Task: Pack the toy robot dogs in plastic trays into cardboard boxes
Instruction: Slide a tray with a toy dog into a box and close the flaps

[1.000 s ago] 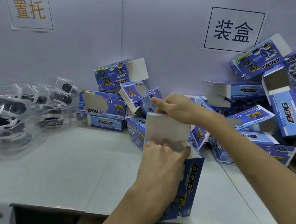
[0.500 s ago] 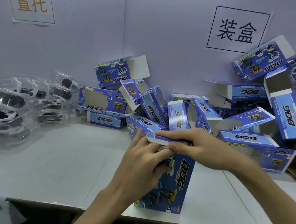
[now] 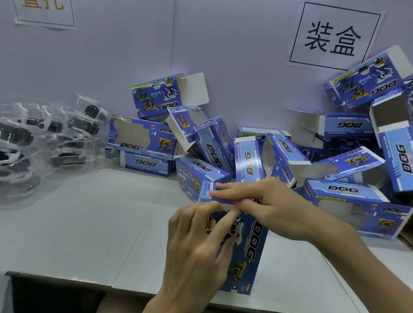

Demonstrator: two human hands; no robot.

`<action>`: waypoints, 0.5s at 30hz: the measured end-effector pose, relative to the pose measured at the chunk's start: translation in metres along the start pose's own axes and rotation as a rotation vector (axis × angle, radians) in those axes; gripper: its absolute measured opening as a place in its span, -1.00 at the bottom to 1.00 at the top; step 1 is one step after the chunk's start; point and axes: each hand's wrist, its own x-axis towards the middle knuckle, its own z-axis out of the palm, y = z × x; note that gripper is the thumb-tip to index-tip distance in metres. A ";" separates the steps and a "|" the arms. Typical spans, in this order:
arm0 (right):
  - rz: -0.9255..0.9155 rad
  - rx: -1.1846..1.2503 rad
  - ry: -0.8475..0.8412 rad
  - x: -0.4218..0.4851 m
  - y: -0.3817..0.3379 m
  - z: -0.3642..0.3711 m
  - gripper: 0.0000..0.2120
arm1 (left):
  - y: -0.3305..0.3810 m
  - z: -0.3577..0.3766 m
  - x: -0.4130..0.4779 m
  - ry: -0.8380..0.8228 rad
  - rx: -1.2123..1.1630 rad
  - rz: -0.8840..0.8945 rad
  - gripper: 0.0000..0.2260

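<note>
Head view: grips box (image 3: pixel 246 252) with curled left hand (image 3: pixel 196 247), presses flap (image 3: pixel 209 191) down with flat right hand (image 3: pixel 269 205). Nearly done here; apparently leaves trays (image 3: pixel 18 141) at left unpacked.

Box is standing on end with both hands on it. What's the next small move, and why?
Probably press the top flap fully shut with the right hand. Its straight fingers lie across the flap, which looks folded over but maybe not tucked, while the left hand grips the upright box, steadying it.
</note>
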 end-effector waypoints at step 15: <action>0.018 0.014 -0.008 -0.010 -0.007 -0.007 -0.60 | 0.001 0.002 0.003 -0.059 -0.005 0.023 -0.59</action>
